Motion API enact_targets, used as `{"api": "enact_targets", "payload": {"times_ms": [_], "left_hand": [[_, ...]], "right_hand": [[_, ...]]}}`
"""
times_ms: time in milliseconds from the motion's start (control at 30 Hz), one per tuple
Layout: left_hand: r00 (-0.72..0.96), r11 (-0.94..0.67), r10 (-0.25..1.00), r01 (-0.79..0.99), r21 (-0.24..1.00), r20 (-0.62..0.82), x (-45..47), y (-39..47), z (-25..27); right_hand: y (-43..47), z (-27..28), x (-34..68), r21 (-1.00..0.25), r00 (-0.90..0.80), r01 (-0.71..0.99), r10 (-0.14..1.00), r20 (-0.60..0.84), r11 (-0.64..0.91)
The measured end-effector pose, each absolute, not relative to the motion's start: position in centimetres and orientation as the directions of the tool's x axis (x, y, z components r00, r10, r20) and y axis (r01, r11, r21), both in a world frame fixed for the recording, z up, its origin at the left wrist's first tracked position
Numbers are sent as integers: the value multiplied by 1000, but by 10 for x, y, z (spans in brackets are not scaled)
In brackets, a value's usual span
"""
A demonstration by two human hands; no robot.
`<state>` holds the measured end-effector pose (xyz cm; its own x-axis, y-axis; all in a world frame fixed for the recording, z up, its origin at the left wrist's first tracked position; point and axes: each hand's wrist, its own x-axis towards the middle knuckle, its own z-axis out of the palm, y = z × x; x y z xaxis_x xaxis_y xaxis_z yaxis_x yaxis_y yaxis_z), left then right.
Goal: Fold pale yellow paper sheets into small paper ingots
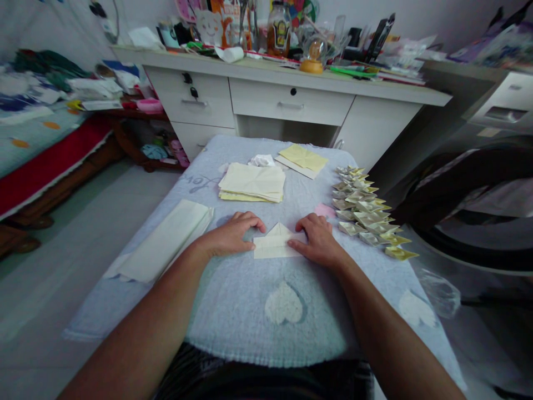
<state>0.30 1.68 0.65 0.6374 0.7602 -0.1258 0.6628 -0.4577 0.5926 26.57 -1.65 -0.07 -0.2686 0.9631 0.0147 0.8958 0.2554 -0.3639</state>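
A folded piece of cream paper (270, 248) lies on the cloth-covered table in front of me, with a pointed peak at its far side and a flat band along its near side. My left hand (235, 234) rests at the paper's left edge. Its thumb tip is by the edge, with a gap between thumb and curved index finger. From the right, my right hand (318, 240) grips the paper, thumb on top of the band and bent index finger by the far edge. Those fingers hide the paper's right end.
Beyond the hands lies a stack of paper sheets (252, 182), with yellow sheets (306, 157) farther right. Small folded paper boats (368, 211) stand in rows at the right. A folded white bundle (166, 241) lies left. Behind stands a cluttered white desk (291, 103).
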Motion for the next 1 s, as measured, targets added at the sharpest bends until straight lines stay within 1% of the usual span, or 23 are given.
{"api": "enact_targets", "payload": {"times_ms": [67,167,267,367,433,500,567,600,667,733,800,867,933,1000], "left_hand": [[630,-453,772,642,619,-88,4,16,3],[602,-417,797,614,670,-55,10,15,-2],[572,-389,820,561,731,-3,20,13,-7],[559,-300,828,500,812,-39,28,12,-10],[545,-223,837,436,872,-58,32,12,-10],[517,-130,854,322,938,-59,34,12,-9],[481,-22,875,157,987,-57,37,11,-8],[466,27,883,65,998,-54,39,10,-8],[417,87,907,-69,994,-50,44,8,-9],[419,134,905,-116,984,-74,49,6,-11],[415,142,906,-118,983,-81,53,4,-15],[422,130,904,-115,985,-70,57,3,-18],[425,77,905,-117,990,-21,58,4,-19],[376,-26,925,-68,997,49,57,3,-17]], "right_hand": [[-17,-2,260,-350,-273,901,962,4,257],[-18,-2,257,-379,-290,884,957,13,273],[-18,-2,258,-437,-304,850,951,49,294],[-17,-3,259,-538,-332,770,935,122,343],[-16,-5,261,-646,-299,677,934,196,352],[-13,-8,262,-782,-183,539,950,254,313],[-11,-12,264,-900,-58,358,968,244,248],[-10,-13,265,-937,-24,272,975,221,219],[-9,-14,264,-969,-49,167,983,178,184],[-10,-15,259,-974,-148,140,977,154,175],[-13,-15,253,-979,-247,119,960,134,168],[-15,-17,246,-989,-290,49,949,122,142],[-15,-20,242,-992,-290,-5,949,126,130],[-14,-23,242,-988,-237,20,960,147,156]]}}
